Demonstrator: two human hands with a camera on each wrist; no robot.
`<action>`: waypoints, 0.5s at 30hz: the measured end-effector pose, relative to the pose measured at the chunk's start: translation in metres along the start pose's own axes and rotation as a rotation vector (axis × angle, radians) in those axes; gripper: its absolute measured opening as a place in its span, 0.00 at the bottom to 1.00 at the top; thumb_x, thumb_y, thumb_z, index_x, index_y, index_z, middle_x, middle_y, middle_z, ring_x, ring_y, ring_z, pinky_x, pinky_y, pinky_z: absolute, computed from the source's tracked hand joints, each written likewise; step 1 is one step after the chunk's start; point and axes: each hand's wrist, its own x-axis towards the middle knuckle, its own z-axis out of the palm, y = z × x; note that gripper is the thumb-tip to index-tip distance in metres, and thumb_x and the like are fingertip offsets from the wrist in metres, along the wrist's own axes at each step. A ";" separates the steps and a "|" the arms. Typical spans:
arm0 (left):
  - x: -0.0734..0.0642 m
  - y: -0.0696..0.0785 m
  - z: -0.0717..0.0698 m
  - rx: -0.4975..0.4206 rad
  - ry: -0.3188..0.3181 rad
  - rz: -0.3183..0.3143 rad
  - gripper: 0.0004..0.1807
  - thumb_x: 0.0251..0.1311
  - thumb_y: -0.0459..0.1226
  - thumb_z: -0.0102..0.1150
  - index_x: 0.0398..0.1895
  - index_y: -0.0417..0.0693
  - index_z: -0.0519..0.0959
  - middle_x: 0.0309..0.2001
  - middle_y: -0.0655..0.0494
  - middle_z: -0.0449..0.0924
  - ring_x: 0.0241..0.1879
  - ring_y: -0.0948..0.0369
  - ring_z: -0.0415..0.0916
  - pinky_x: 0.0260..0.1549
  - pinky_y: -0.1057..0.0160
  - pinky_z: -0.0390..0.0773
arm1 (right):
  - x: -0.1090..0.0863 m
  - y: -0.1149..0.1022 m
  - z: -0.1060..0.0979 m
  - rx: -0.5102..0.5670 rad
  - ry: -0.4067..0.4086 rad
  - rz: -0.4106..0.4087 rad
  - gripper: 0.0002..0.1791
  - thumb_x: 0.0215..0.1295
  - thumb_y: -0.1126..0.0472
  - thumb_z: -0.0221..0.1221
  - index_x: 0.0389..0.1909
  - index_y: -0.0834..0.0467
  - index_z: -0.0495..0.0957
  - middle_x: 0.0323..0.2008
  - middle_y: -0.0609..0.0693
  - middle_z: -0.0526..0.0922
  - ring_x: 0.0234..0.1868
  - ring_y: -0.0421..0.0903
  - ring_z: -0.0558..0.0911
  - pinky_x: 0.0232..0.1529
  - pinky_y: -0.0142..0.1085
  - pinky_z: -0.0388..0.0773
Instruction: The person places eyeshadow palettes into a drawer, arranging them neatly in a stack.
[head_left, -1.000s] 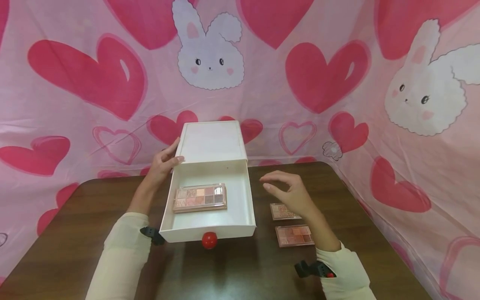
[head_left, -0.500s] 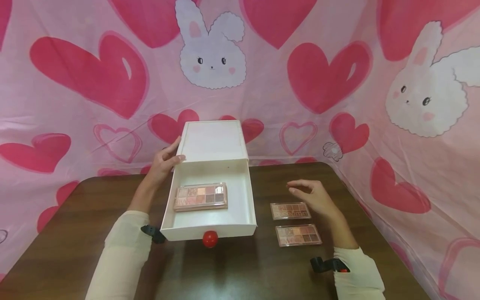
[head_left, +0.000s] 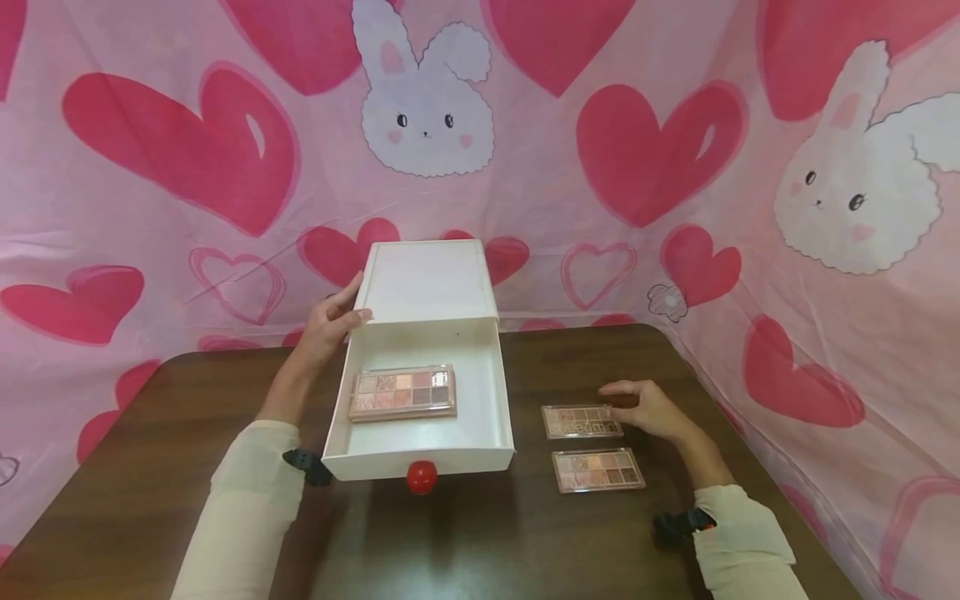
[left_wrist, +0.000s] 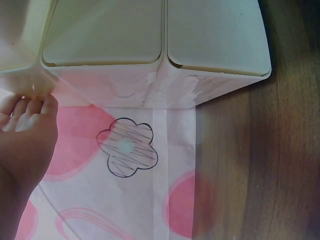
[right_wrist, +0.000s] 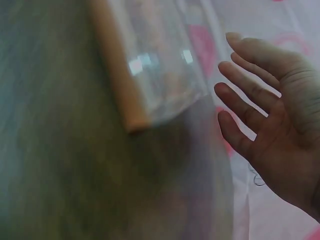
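Note:
A white drawer cabinet (head_left: 427, 279) stands mid-table with its top drawer (head_left: 480, 408) pulled out by a red round knob (head_left: 422, 477). Inside lies an eyeshadow palette (head_left: 402, 392), towards the left. My left hand (head_left: 330, 323) rests against the cabinet's left side, thumb at the upper front corner; in the left wrist view its fingers (left_wrist: 35, 107) touch that side. Over the right end of a second eyeshadow palette (head_left: 581, 422) hovers my right hand (head_left: 648, 411). The right wrist view shows its fingers (right_wrist: 245, 107) loosely spread and apart from a blurred clear-lidded palette (right_wrist: 155, 60).
A third eyeshadow palette (head_left: 598, 471) lies nearer on the brown wooden table (head_left: 450, 550). Two shut lower drawers (left_wrist: 105, 32) show in the left wrist view. A pink cloth (head_left: 540, 183) with hearts and rabbits hangs behind and to the right.
My right hand has moved right and down from beside the drawer to the far palette's right end. My left hand and the drawer stay in place.

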 end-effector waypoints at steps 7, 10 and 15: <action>-0.003 0.002 0.001 0.018 0.002 -0.022 0.39 0.65 0.31 0.48 0.80 0.39 0.51 0.80 0.37 0.50 0.45 0.74 0.75 0.43 0.75 0.82 | -0.003 0.012 0.003 -0.041 -0.122 0.006 0.29 0.54 0.58 0.74 0.55 0.70 0.82 0.57 0.66 0.83 0.63 0.65 0.77 0.58 0.27 0.74; -0.003 0.002 0.001 0.018 0.004 -0.018 0.39 0.65 0.31 0.48 0.80 0.39 0.51 0.80 0.37 0.49 0.47 0.75 0.75 0.44 0.76 0.82 | -0.004 0.015 0.004 -0.055 -0.127 0.006 0.31 0.52 0.57 0.76 0.55 0.69 0.82 0.57 0.64 0.83 0.63 0.63 0.76 0.58 0.23 0.71; -0.003 0.004 0.002 0.002 0.006 -0.010 0.40 0.64 0.31 0.48 0.80 0.38 0.51 0.81 0.37 0.48 0.49 0.75 0.74 0.47 0.77 0.80 | -0.004 0.019 0.006 -0.063 -0.127 -0.020 0.33 0.50 0.60 0.76 0.57 0.70 0.80 0.57 0.65 0.81 0.62 0.62 0.76 0.58 0.21 0.70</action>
